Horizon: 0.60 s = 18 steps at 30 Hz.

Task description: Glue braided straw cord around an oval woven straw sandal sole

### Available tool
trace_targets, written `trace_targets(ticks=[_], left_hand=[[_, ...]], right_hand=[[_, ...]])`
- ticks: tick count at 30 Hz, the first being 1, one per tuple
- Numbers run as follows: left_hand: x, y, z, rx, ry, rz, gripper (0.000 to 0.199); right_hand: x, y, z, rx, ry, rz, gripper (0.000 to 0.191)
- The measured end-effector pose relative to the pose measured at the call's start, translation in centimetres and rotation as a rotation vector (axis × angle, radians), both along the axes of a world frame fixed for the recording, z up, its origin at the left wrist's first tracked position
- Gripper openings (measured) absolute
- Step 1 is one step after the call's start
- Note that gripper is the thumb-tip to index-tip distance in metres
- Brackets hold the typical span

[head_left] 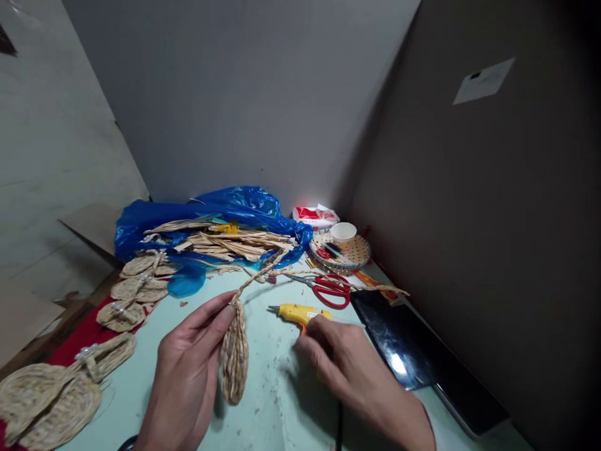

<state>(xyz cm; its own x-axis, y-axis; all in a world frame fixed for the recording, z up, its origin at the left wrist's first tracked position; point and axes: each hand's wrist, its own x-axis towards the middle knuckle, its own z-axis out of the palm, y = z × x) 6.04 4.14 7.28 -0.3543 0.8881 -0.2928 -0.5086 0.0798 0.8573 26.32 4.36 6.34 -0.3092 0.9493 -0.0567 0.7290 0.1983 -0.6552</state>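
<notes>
My left hand [192, 360] pinches a small braided straw piece [235, 363] near its top, between thumb and fingers. The piece is coiled flat and hangs edge-on toward me, with a loose braid tail [260, 274] running up and away to the right. On the table, my right hand [350, 363] is closed around the handle of a yellow hot glue gun [293, 311]. Its nozzle points left, toward the straw piece but apart from it. Most of the gun's handle is hidden by my fingers. Red-handled scissors [332, 292] lie just beyond the gun.
Woven straw slippers [51, 398] with pearl-like beads line the left edge on red cloth. Behind them, a blue plastic bag [253, 203] holds dry straw strips [225, 243]. A woven basket [359, 254] with a white cup [344, 232] stands at the back. Dark glossy tablets [394, 341] lie right.
</notes>
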Motion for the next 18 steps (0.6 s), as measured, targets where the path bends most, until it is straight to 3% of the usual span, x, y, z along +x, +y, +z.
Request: trace_targets(ticks=[2, 3, 6, 9, 14, 18], left_hand=[[0.3, -0.1, -0.2, -0.008, 0.0, 0.01, 0.023], [0.5, -0.2, -0.4, -0.016, 0.002, 0.021, 0.02], [1.0, -0.2, -0.7, -0.048, 0.014, 0.053, 0.016], [1.4, -0.2, -1.1, -0.075, 0.017, 0.037, 0.016], [1.4, -0.5, -1.3, -0.061, 0.121, 0.023, 0.014], [1.0, -0.5, -1.3, 0.013, 0.349, 0.048, 0.016]], right_hand=[[-1.4, -1.2, -0.1, -0.119, 0.183, 0.138, 0.03], [-2.2, -1.6, -0.4, -0.193, 0.303, 0.185, 0.043], [-4.6, -2.4, -2.3, -0.423, 0.632, 0.234, 0.071], [-6.2, -2.7, -4.4, -0.488, 0.827, 0.182, 0.068], [-5.5, -3.9, -5.8, -0.135, 0.606, 0.101, 0.047], [-4.2, -4.4, -5.9, 0.028, 0.471, 0.082, 0.057]])
